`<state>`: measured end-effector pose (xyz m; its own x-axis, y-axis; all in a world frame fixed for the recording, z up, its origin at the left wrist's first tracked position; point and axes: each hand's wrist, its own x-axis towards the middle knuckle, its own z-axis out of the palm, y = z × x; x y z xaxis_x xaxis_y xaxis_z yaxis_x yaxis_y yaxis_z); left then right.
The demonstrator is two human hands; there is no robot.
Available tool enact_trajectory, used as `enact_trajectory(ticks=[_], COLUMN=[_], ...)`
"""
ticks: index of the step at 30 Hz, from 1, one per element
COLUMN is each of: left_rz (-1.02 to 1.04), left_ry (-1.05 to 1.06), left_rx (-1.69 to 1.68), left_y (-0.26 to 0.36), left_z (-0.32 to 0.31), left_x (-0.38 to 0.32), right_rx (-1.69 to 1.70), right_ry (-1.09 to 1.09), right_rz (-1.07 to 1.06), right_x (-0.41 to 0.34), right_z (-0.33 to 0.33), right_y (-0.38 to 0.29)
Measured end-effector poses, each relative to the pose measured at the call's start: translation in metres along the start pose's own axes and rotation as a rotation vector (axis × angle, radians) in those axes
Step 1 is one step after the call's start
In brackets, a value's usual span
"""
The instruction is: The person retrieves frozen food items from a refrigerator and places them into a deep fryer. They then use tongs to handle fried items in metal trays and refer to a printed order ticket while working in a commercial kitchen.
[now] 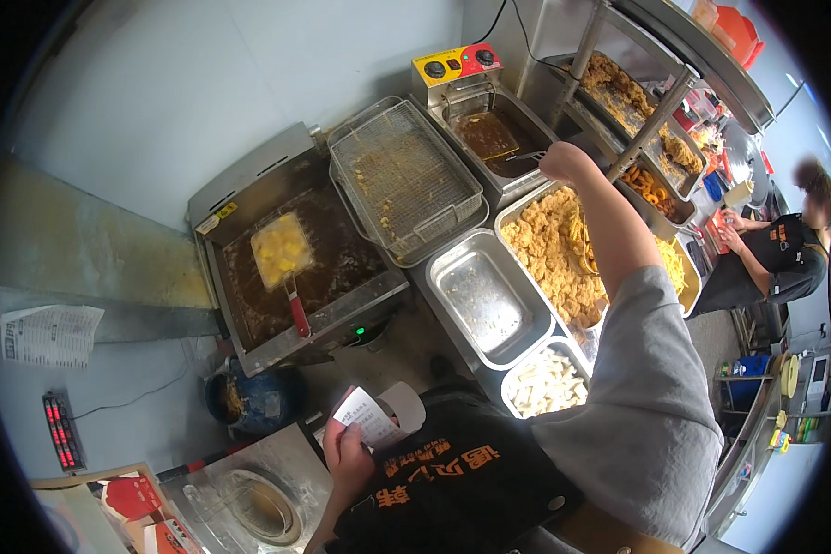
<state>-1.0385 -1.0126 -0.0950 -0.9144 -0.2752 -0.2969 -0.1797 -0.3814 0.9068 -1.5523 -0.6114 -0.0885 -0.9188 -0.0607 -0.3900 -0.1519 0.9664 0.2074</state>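
My left hand holds a curled paper receipt bearing print, in front of my black apron. My right arm reaches up to the small electric fryer, where my right hand is closed around what looks like the handle of a fry basket. That basket sits in dark oil; a metal piece shows beside my fist. Most of the handle is hidden by my fingers. Below my forearm lies a steel tray of fried chicken pieces.
A large fryer holds a red-handled basket of pale yellow pieces in oil. A wire draining rack, a steel pan and a pan of white sticks stand nearby. Shelf posts rise at right; another person stands beyond.
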Motion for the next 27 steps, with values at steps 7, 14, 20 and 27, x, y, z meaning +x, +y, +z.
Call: enact_trajectory(ticks=[7, 14, 20, 27], left_rz=[0.037, -0.011, 0.071, 0.128], left_ry=[-0.02, -0.04, -0.119, -0.146], left_rx=[0.011, -0.071, -0.027, -0.056], left_y=[0.004, 0.007, -0.005, -0.018], left_z=[0.002, 0.0, -0.009, -0.017], left_x=[-0.002, -0.022, -0.033, -0.048], right_rx=[0.143, -0.028, 0.09, 0.294], right_ry=[0.105, 0.006, 0.115, 0.225], right_rz=[0.074, 0.0, 0.111, 0.217], right_x=[-0.01, -0.035, -0.097, -0.129], right_z=[-0.007, 0.013, 0.043, 0.051], right_y=[0.027, 0.066, 0.043, 0.034])
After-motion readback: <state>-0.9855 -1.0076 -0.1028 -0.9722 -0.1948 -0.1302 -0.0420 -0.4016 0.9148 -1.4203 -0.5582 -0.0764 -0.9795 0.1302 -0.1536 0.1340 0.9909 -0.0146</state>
